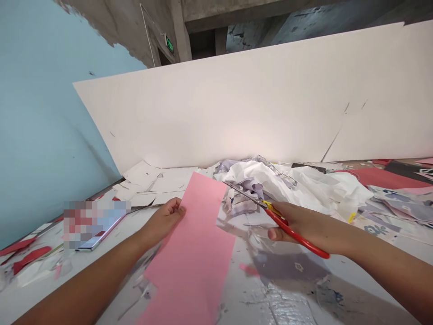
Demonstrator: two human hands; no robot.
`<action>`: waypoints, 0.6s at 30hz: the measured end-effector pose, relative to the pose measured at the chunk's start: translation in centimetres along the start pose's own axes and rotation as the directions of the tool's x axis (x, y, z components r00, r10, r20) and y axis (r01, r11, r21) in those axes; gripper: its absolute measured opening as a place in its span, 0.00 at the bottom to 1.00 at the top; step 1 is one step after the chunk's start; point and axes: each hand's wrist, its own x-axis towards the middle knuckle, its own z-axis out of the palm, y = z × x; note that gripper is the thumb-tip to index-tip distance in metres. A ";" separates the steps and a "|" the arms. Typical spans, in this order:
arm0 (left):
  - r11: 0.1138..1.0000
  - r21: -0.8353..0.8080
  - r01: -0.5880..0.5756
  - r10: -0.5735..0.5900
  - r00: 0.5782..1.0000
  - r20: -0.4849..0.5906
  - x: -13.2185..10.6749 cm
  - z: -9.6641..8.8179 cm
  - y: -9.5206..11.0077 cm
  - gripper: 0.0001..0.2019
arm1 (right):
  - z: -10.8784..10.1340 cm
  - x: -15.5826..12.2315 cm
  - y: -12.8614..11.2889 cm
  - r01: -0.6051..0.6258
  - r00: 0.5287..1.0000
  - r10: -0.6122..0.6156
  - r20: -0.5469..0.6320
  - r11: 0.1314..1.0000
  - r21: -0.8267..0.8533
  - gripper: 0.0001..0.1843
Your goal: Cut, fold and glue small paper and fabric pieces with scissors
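A long sheet of pink paper (199, 243) with stepped, cut-out edges runs from the bottom of the view up to the middle. My left hand (169, 219) pinches its left edge between thumb and curled fingers. In my right hand (294, 225) is a pair of scissors (287, 230) with red and yellow handles. The metal blades point up and left, and their tips reach the upper right corner of the paper. Whether the tips touch the paper or lie just behind it, I cannot tell.
Crumpled white sheeting (301, 180) and greyish scraps (243, 203) pile up behind the scissors. A phone (104, 228) lies on the left, near red scraps (32, 259). White card pieces (145, 180) lie before a tall white panel (237, 108). Red material (382, 178) sits at right.
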 end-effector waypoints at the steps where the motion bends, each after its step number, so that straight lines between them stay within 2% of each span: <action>1: 0.999 -0.032 -0.007 0.007 1.000 -0.007 -0.1 0.5 -0.2 0.17 | 0.2 0.3 0.2 -0.011 1.000 0.011 -0.003 1.000 0.003 0.22; 8: 0.926 -0.370 0.068 -0.046 0.997 0.069 -0.6 2.5 -1.0 0.17 | 0.7 0.6 1.1 -0.009 0.998 0.010 0.057 1.000 -0.027 0.15; 12: 0.908 -0.411 0.079 -0.048 0.995 0.085 -0.6 2.8 -1.3 0.16 | 0.9 0.6 0.6 0.011 0.998 -0.012 0.055 1.000 0.009 0.14; 16: 0.912 -0.407 0.058 -0.028 0.997 0.078 -0.7 2.9 -1.4 0.14 | 1.3 0.9 0.1 0.020 0.990 -0.045 0.135 0.983 0.182 0.08; 18: 0.912 -0.406 0.050 -0.021 0.997 0.077 -0.7 2.9 -1.3 0.13 | 1.6 1.0 0.0 0.026 0.989 -0.056 0.137 0.976 0.216 0.08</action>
